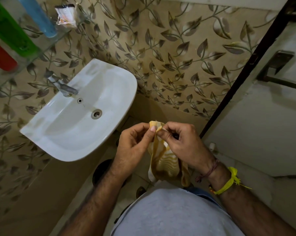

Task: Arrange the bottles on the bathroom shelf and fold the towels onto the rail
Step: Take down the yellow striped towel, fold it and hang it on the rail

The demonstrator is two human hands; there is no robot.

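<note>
Both hands, left hand (132, 147) and right hand (181, 142), pinch towel (164, 164); sink (120, 92) holds nothing.

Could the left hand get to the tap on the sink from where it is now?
Probably not right away. The left hand pinches the yellow towel together with the right hand, so it is busy. Otherwise the way looks free: nothing stands between it and the tap across the sink.

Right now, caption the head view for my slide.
Both hands pinch a yellow patterned towel beside the white sink.
</note>
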